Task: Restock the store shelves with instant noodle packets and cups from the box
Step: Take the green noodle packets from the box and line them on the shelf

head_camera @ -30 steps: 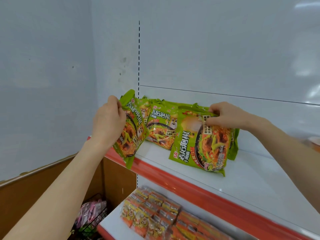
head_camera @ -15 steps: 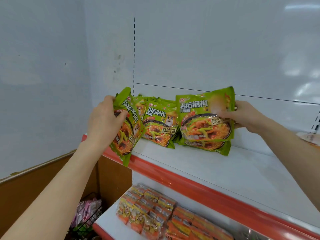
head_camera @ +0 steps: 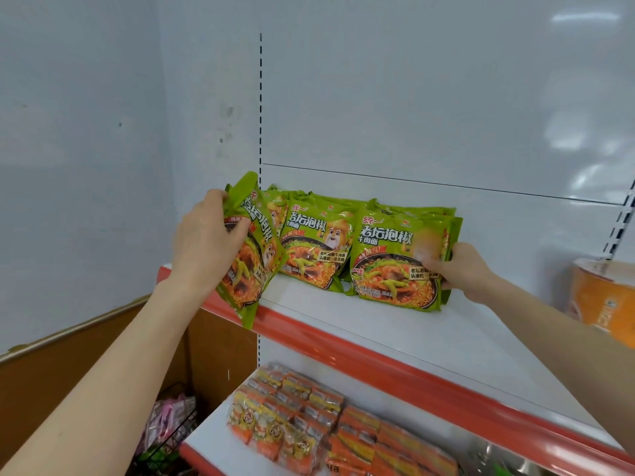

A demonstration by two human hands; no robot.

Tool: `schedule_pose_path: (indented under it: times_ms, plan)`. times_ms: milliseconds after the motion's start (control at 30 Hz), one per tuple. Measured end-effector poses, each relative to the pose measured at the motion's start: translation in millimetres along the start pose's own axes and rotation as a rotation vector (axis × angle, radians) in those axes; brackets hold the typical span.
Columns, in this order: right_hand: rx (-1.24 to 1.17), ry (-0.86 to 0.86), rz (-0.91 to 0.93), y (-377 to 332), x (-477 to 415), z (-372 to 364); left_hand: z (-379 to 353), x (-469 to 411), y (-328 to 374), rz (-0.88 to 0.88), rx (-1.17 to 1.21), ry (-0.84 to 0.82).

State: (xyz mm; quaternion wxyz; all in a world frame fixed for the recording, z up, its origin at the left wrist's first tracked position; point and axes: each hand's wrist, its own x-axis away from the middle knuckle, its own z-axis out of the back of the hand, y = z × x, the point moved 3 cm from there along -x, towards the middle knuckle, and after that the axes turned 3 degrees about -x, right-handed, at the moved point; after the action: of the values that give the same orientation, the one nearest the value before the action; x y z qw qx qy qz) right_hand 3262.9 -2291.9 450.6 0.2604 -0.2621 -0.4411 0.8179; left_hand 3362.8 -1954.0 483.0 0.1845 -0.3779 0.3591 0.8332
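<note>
The left hand (head_camera: pixel 206 245) grips a green plastic noodle packet (head_camera: pixel 254 269), tilted over the red lip of the white shelf (head_camera: pixel 429 334) — its place likely lies rightward and back, beside the row; the right hand (head_camera: pixel 464 269) holds the end packet (head_camera: pixel 385 266) upright.

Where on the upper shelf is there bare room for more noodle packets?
The white upper shelf is bare between the upright green noodle packet in the right hand and the orange cup, and along its red front strip. The left end is crowded: stacked green packets, plus a tilted green packet in the left hand.
</note>
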Motion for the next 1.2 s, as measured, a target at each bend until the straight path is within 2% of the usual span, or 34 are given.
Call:
schedule_pose_path:
  times_ms: [233, 333, 400, 467, 533, 600, 700, 767, 833, 900, 1000, 1067, 1133, 1200]
  plan:
    - [-0.008, 0.011, 0.006, -4, 11, 4, 1, -1, -1, -0.024, 0.008, -0.015]
    - [0.213, 0.095, 0.030, -14, 20, 18, 6, -4, -3, -0.051, 0.056, -0.053]
    - [0.488, 0.237, 0.143, -32, 31, 28, 12, -7, -3, -0.065, 0.094, -0.079]
    - [0.525, 0.300, 0.350, -55, 42, 24, 20, -10, -2, -0.084, 0.149, -0.103]
    - [0.355, 0.212, 0.524, -77, 53, 5, 28, -13, -1, -0.095, 0.228, -0.132]
    - [0.185, 0.040, 0.580, -97, 64, -22, 34, -15, -3, -0.083, 0.330, -0.165]
    - [0.016, -0.235, 0.528, -118, 73, -60, 42, -14, -11, -0.043, 0.518, -0.182]
    - [-0.014, -0.400, 0.460, -125, 76, -80, 47, -11, -18, -0.004, 0.645, -0.181]
    - [-0.057, -0.477, 0.446, -129, 80, -96, 49, -7, -24, 0.042, 0.761, -0.141]
    - [-0.139, -0.426, 0.467, -134, 81, -104, 46, -4, -32, 0.089, 0.810, -0.091]
    - [-0.192, -0.344, 0.502, -142, 79, -107, 31, -1, -44, 0.141, 0.760, -0.040]
    - [-0.139, -0.318, 0.555, -150, 73, -107, 19, 4, -52, 0.167, 0.604, -0.021]
    - [-0.091, -0.223, 0.568, -154, 56, -106, 6, 14, -59, 0.123, 0.411, -0.008]
    - [-0.104, -0.130, 0.541, -157, 38, -105, -9, 28, -60, 0.015, 0.259, -0.090]
